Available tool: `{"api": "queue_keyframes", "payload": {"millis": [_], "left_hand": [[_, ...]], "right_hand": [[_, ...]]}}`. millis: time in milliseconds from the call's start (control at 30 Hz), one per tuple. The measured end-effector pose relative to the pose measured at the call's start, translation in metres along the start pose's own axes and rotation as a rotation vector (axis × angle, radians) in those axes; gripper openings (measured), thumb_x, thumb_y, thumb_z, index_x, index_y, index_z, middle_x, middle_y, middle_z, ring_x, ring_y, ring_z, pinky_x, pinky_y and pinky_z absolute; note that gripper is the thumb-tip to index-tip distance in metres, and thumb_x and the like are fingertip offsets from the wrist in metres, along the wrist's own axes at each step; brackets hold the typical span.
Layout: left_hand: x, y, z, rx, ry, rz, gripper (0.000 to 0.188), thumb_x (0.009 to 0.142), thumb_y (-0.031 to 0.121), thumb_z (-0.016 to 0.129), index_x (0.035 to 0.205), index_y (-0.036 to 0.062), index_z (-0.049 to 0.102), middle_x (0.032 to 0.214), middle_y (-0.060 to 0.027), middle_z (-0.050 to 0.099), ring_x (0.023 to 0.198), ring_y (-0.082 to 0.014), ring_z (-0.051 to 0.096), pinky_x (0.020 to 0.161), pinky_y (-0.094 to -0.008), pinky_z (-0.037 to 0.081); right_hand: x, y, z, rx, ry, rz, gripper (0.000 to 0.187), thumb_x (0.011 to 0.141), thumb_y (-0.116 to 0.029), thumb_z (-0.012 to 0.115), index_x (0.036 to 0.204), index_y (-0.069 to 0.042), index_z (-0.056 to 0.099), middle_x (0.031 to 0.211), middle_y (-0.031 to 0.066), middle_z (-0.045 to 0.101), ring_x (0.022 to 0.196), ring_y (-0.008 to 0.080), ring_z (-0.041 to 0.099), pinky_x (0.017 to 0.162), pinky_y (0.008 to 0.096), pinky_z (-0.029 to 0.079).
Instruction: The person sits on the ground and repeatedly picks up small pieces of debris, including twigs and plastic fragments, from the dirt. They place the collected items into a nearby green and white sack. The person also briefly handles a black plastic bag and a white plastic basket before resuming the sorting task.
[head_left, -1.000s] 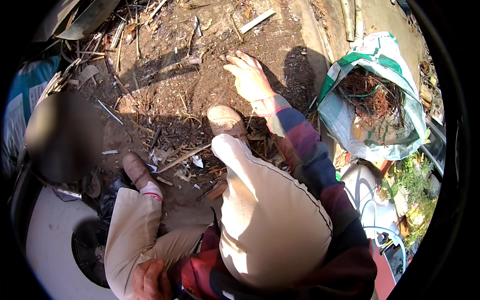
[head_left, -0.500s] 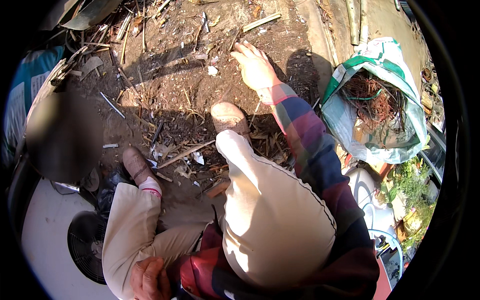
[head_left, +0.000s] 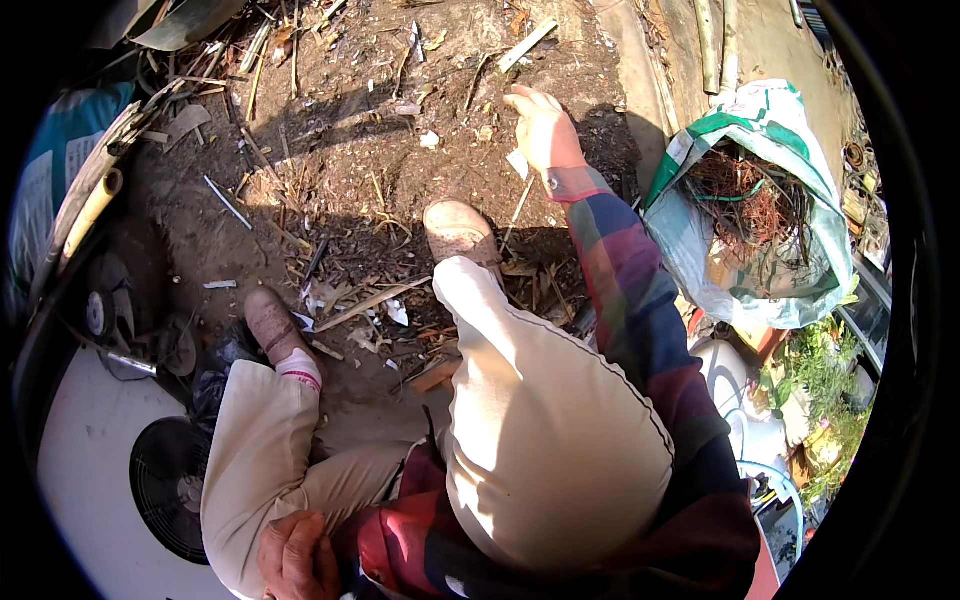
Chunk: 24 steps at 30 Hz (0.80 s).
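Observation:
My right hand (head_left: 548, 130) reaches out over the littered soil (head_left: 370, 220), beyond my shoe (head_left: 460, 232). Its fingers are partly bent, the tips point left, and I see nothing between them. A pale flat scrap (head_left: 517, 163) is just beside it; I cannot tell whether they touch. A pale wood strip (head_left: 527, 46) lies a little farther off. Low in the view, my left hand (head_left: 298, 555) rests on my lap with curled fingers; its palm is hidden.
On the right stands a white and green sack (head_left: 672, 255) holding tangled reddish-brown strands (head_left: 738, 200). Green plants (head_left: 835, 380) grow below it. At left are split bamboo poles (head_left: 95, 205), a dark machine (head_left: 120, 285) and a white casing with a fan grille (head_left: 170, 490).
My right hand has shifted right, its spread fingers drawing in, and the pale scrap beside it now shows. The blurred dark patch at left is gone, revealing the machine. My left hand stays put.

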<state>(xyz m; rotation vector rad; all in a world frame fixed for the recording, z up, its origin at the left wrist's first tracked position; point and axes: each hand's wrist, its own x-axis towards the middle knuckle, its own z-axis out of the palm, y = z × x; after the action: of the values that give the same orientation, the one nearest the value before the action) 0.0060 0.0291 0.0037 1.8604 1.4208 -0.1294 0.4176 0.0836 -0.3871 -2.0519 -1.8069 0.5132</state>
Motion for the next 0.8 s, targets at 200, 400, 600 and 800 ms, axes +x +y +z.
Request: {"api": "queue_keyframes", "payload": {"millis": [200, 400, 600, 800], "left_hand": [[-0.001, -0.003, 0.003, 0.002, 0.018, 0.055, 0.025, 0.072, -0.003, 0.059, 0.096, -0.0003, 0.061, 0.083, -0.0181, 0.063, 0.072, -0.0318, 0.062, 0.066, -0.038, 0.051], [-0.002, -0.004, 0.005, -0.004, 0.036, 0.057, 0.024, 0.073, -0.004, 0.058, 0.097, -0.0001, 0.06, 0.081, -0.0179, 0.063, 0.069, -0.0307, 0.062, 0.064, -0.0373, 0.051], [0.002, 0.0, 0.005, 0.002, 0.022, 0.058, 0.024, 0.073, -0.005, 0.059, 0.097, -0.0004, 0.06, 0.081, -0.0174, 0.063, 0.069, -0.0305, 0.062, 0.063, -0.0371, 0.051], [-0.002, -0.003, 0.006, -0.004, 0.04, 0.06, 0.022, 0.073, -0.005, 0.059, 0.095, -0.001, 0.06, 0.082, -0.0181, 0.063, 0.069, -0.031, 0.062, 0.063, -0.0372, 0.051]], "right_hand": [[-0.012, 0.005, -0.011, 0.079, 0.281, 0.325, 0.019, 0.078, -0.004, 0.061, 0.095, -0.007, 0.068, 0.096, 0.0125, 0.065, 0.091, 0.0309, 0.062, 0.081, 0.0387, 0.051], [0.009, 0.034, -0.004, 0.155, 0.093, 0.417, 0.014, 0.079, -0.011, 0.065, 0.092, -0.008, 0.069, 0.088, 0.0102, 0.067, 0.08, 0.0274, 0.065, 0.073, 0.0367, 0.052], [0.013, -0.031, 0.006, 0.064, -0.105, 0.284, 0.017, 0.077, -0.018, 0.071, 0.09, -0.01, 0.065, 0.088, 0.011, 0.064, 0.084, 0.0295, 0.064, 0.074, 0.0395, 0.051], [0.002, -0.031, 0.003, -0.057, -0.237, 0.269, 0.014, 0.076, -0.017, 0.069, 0.086, -0.009, 0.063, 0.088, 0.0117, 0.063, 0.084, 0.0321, 0.063, 0.072, 0.0417, 0.051]]}}
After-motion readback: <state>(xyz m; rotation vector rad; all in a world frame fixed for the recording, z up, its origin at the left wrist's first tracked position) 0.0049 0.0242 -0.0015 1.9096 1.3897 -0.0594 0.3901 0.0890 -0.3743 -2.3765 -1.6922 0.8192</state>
